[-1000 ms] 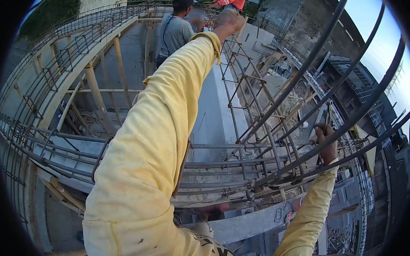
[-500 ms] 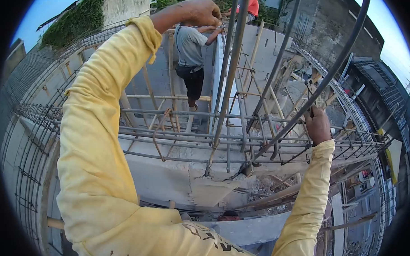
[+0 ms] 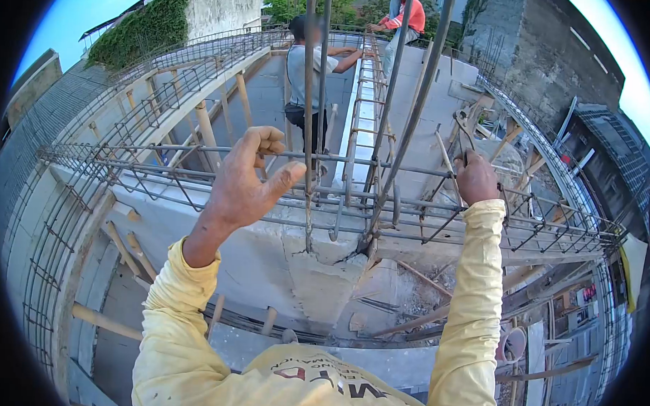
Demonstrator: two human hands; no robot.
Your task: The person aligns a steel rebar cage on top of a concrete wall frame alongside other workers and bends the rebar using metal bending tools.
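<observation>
Now that the raised left arm has come down, the worker's left hand point(image 3: 243, 182) hovers at near left of the upright steel bars point(image 3: 309, 95), fingers loosely curled, thumb spread, nothing in its grasp; whether it brushes the horizontal bars point(image 3: 341, 158) behind it cannot be told. The right hand point(image 3: 477, 178), as a half-second earlier, stays closed around a metal hand tool point(image 3: 464, 133) at right, pointing away toward the far side. The change appears to leave the uprights, rising center above the near concrete wall point(image 3: 322, 282), without the left hand's support, the tool alone in hand.
</observation>
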